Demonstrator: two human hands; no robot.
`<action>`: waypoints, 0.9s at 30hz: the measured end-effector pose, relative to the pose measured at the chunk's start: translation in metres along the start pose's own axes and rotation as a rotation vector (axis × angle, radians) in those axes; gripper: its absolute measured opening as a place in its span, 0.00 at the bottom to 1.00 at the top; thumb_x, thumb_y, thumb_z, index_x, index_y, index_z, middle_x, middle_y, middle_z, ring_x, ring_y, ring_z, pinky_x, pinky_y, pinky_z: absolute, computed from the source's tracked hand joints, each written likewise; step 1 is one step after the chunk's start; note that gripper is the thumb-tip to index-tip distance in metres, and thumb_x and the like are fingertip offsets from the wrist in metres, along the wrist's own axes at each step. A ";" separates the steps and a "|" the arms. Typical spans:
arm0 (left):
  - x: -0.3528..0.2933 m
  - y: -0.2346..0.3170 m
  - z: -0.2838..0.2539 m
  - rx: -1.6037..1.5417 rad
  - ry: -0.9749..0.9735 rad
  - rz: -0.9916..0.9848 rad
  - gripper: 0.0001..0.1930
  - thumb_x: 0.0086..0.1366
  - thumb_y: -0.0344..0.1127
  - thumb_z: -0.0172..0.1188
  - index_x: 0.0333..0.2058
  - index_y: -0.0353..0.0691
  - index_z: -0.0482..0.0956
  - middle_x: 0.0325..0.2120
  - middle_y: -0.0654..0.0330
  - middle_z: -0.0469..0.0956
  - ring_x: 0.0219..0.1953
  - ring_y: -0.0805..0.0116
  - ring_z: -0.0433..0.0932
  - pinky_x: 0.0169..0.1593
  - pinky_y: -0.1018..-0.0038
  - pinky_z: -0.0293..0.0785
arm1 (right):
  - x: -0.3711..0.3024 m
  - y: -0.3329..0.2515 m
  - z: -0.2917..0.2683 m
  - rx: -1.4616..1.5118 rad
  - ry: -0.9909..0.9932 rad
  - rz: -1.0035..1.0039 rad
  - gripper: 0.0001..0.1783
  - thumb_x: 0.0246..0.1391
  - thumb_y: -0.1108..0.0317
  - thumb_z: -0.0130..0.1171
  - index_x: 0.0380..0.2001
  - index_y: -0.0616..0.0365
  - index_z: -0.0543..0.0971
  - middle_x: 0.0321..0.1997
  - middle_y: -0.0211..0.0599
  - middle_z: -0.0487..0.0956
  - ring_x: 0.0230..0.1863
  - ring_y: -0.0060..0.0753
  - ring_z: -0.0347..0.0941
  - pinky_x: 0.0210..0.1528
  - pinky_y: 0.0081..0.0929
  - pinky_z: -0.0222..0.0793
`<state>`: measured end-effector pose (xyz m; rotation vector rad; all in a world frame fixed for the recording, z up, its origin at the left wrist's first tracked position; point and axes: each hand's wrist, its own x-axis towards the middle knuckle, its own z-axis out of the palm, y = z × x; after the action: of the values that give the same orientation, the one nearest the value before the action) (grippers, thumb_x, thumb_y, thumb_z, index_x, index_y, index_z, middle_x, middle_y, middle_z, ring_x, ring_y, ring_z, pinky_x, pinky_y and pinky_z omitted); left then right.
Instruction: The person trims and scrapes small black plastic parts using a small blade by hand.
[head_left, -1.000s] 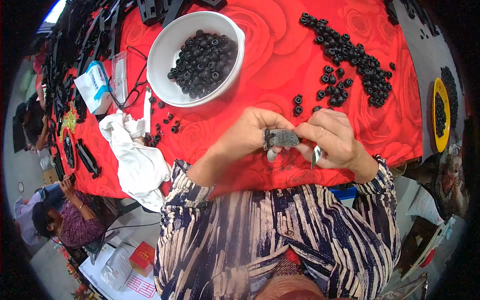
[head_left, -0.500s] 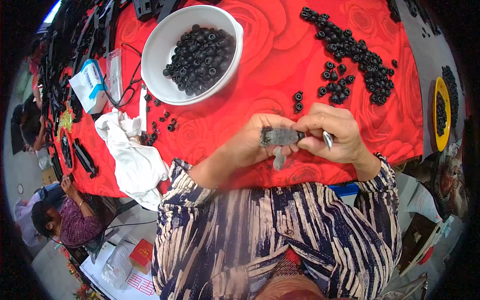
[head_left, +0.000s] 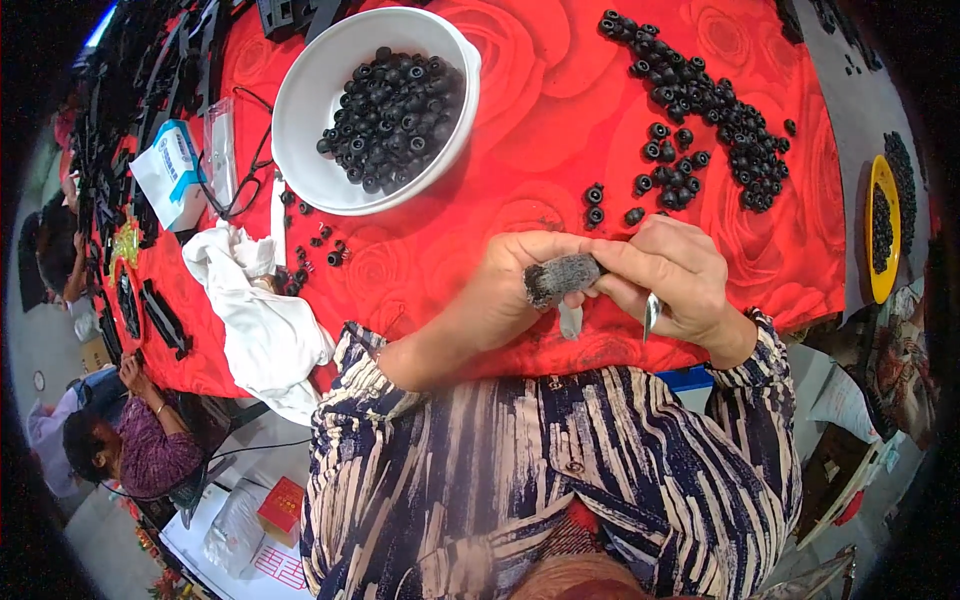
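grey fabric sleeve (head_left: 566,277), level before, slants lengthwise, dark end lower-left; left hand (head_left: 508,268), hold unclear; right hand (head_left: 678,275) clasps metal tool (head_left: 652,312).

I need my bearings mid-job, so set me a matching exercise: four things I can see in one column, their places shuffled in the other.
Things
1. Round white plastic bowl
2. Shallow yellow dish
3. Crumpled white cloth
4. Shiny silver metal tool

Places
A. At the far right of the picture
B. In the right hand
C. Hanging over the near edge of the red rose-patterned tablecloth
D. Near the top of the picture, left of centre

Pairs: 1-D, 2-A, 3-C, 4-B
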<state>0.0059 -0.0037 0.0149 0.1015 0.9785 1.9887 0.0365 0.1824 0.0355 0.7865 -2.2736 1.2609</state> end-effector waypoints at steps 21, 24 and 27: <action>0.006 0.021 -0.002 -0.117 0.033 0.071 0.10 0.60 0.26 0.53 0.41 0.31 0.75 0.29 0.62 0.75 0.28 0.80 0.71 0.33 0.85 0.68 | 0.005 -0.003 -0.006 0.120 -0.073 0.247 0.14 0.39 0.74 0.63 0.33 0.63 0.74 0.22 0.35 0.69 0.18 0.28 0.65 0.20 0.26 0.59; 0.001 0.020 -0.005 -0.050 0.008 0.060 0.10 0.60 0.26 0.53 0.41 0.31 0.75 0.29 0.62 0.74 0.29 0.80 0.71 0.34 0.85 0.67 | 0.007 -0.003 -0.012 0.364 -0.096 0.538 0.12 0.46 0.74 0.56 0.37 0.63 0.72 0.25 0.35 0.70 0.23 0.28 0.67 0.25 0.25 0.61; 0.004 0.021 -0.005 -0.006 -0.025 0.068 0.10 0.61 0.26 0.52 0.41 0.32 0.75 0.29 0.63 0.74 0.29 0.80 0.71 0.34 0.85 0.68 | 0.005 -0.002 -0.012 0.452 -0.110 0.639 0.10 0.52 0.72 0.48 0.38 0.64 0.71 0.27 0.36 0.70 0.27 0.29 0.68 0.31 0.26 0.62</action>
<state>-0.0125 -0.0101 0.0240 0.1578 0.9650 2.0473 0.0354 0.1903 0.0455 0.2509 -2.4539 2.1115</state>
